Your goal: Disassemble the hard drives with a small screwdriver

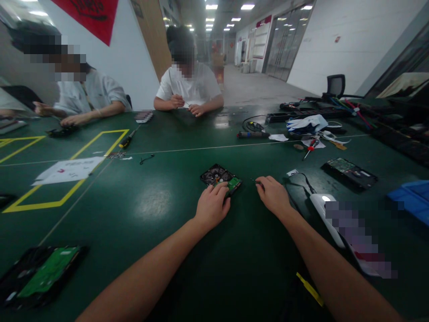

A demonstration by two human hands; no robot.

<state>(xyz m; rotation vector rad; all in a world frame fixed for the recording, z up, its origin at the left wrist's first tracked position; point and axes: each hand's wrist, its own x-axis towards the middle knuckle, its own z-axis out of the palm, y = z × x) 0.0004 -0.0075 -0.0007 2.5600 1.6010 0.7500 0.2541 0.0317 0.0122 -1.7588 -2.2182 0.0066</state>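
A hard drive [217, 173], its green circuit board facing up, lies on the green table in front of me. My left hand [213, 202] grips its near edge, fingers on the board and thumb close to the right corner. Just right of the drive, my right hand [272, 193] is low over the table with its fingers curled together. Something small and dark [254, 180] shows at its fingertips, too tiny to identify. Another hard drive [350, 173] sits farther right, and a third drive with a green board [47, 270] rests at the near left.
A white device with a cable [326, 214] lies beside my right forearm, near a blue bin [412, 199]. Behind are an electric screwdriver [253, 134], a red screwdriver [311, 145] and gloves [306, 124]. Paper [70, 170] covers yellow tape at left. Two people work across the table.
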